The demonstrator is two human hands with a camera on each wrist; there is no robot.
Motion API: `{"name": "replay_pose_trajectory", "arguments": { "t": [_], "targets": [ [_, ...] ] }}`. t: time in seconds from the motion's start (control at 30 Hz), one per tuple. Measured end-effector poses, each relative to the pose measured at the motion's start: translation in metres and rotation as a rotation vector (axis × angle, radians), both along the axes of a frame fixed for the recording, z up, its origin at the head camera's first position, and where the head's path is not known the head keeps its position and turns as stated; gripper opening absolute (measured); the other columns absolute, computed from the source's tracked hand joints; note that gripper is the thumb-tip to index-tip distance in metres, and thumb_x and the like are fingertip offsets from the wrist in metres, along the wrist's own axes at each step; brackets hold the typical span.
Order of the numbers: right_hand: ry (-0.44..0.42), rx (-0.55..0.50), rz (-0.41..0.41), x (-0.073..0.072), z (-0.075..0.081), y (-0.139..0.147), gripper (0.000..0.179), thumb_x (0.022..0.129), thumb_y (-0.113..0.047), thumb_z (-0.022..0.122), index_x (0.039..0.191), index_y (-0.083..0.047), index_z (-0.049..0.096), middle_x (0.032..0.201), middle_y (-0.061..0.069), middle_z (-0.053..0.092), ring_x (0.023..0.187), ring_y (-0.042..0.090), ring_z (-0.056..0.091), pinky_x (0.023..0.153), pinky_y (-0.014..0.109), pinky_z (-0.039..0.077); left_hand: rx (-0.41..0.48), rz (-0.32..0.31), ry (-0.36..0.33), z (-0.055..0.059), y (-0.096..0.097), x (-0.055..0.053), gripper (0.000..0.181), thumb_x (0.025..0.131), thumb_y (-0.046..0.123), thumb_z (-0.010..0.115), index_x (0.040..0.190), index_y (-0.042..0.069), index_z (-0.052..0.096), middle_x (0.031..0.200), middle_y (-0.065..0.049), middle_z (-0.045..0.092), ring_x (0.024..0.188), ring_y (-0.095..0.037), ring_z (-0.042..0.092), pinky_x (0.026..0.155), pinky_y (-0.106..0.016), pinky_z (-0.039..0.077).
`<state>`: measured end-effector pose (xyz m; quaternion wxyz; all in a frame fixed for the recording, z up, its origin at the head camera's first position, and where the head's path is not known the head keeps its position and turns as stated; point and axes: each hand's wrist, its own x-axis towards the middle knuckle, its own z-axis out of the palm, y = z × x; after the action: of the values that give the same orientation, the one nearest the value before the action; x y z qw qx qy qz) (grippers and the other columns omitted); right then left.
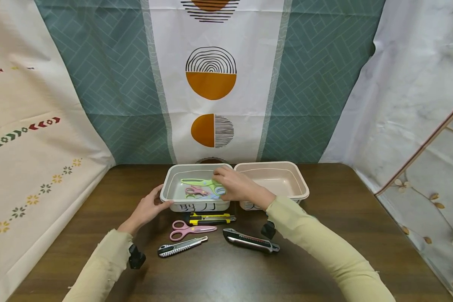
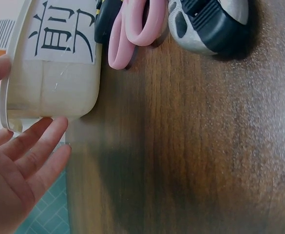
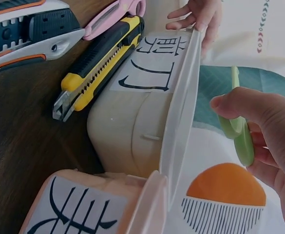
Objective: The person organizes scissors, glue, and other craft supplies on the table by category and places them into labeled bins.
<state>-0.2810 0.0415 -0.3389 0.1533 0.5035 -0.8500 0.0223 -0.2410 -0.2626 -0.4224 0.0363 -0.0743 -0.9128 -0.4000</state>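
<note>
My right hand point(image 1: 235, 184) pinches green-handled scissors point(image 1: 195, 182) by their handles, over the left, greyish-white bin point(image 1: 181, 168). In the right wrist view, the thumb and fingers close on the green handles point(image 3: 244, 146) above the rim. Inside this bin lie pink scissors point(image 1: 196, 191) and a light blue pair, partly hidden by the green ones. At the bin's left front corner rests my left hand point(image 1: 147, 209), its thumb at the front rim and its fairly straight fingers point(image 2: 47, 141) against the side.
Adjoining on the right is a beige bin point(image 1: 300, 188). In front lie a yellow-black utility knife point(image 1: 211, 219), larger pink scissors point(image 1: 190, 230), a silver-black knife point(image 1: 182, 246) and a dark knife point(image 1: 251, 240). A patterned cloth point(image 1: 211, 138) hangs behind the table.
</note>
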Motion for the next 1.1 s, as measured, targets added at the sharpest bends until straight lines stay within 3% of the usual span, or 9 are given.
{"name": "replay_pose_trajectory", "arguments": {
  "t": [0.4,0.67,0.8,0.97,1.1],
  "targets": [
    [-0.039,-0.019,-0.003,-0.013,-0.006,-0.003,0.051,0.069,-0.019,0.077,0.113,0.0,0.059,0.115,0.012,0.053,0.106,0.024,0.046,0.085,0.031,0.042,-0.013,0.01,-0.014,0.001,0.003,0.0,0.073,0.084,0.034,0.063,0.139,0.001,0.028,0.125,-0.024,0.049,0.104,-0.035,0.055,0.085,-0.05,0.041],
    [-0.103,-0.045,0.002,-0.021,-0.008,-0.005,0.052,0.078,-0.019,0.072,0.122,0.0,0.053,0.127,0.015,0.048,0.119,0.027,0.042,0.099,0.035,0.033,-0.003,0.001,0.004,0.002,0.004,-0.001,0.071,0.085,0.031,0.063,0.138,-0.002,0.028,0.126,-0.025,0.048,0.105,-0.037,0.055,0.087,-0.051,0.041],
    [-0.126,-0.041,-0.017,-0.022,-0.011,-0.003,0.053,0.079,-0.022,0.071,0.123,0.001,0.052,0.129,0.016,0.047,0.121,0.028,0.041,0.099,0.035,0.033,-0.001,-0.001,0.009,0.002,0.005,-0.001,0.071,0.085,0.031,0.063,0.137,-0.002,0.029,0.126,-0.026,0.048,0.104,-0.037,0.055,0.087,-0.051,0.04],
    [-0.146,-0.076,0.022,-0.027,-0.018,0.001,0.053,0.082,-0.027,0.067,0.124,0.001,0.051,0.129,0.016,0.047,0.121,0.028,0.04,0.099,0.034,0.033,0.001,0.011,0.016,0.001,0.003,-0.001,0.07,0.084,0.029,0.064,0.137,-0.002,0.03,0.124,-0.025,0.049,0.102,-0.036,0.057,0.086,-0.05,0.042],
    [-0.165,-0.075,0.011,-0.023,-0.016,0.002,0.054,0.082,-0.029,0.067,0.124,0.001,0.051,0.129,0.015,0.047,0.121,0.027,0.041,0.099,0.034,0.033,0.003,0.0,0.011,0.002,0.003,-0.002,0.071,0.085,0.029,0.064,0.137,-0.003,0.029,0.124,-0.026,0.049,0.102,-0.036,0.057,0.085,-0.05,0.042]
  ]
}}
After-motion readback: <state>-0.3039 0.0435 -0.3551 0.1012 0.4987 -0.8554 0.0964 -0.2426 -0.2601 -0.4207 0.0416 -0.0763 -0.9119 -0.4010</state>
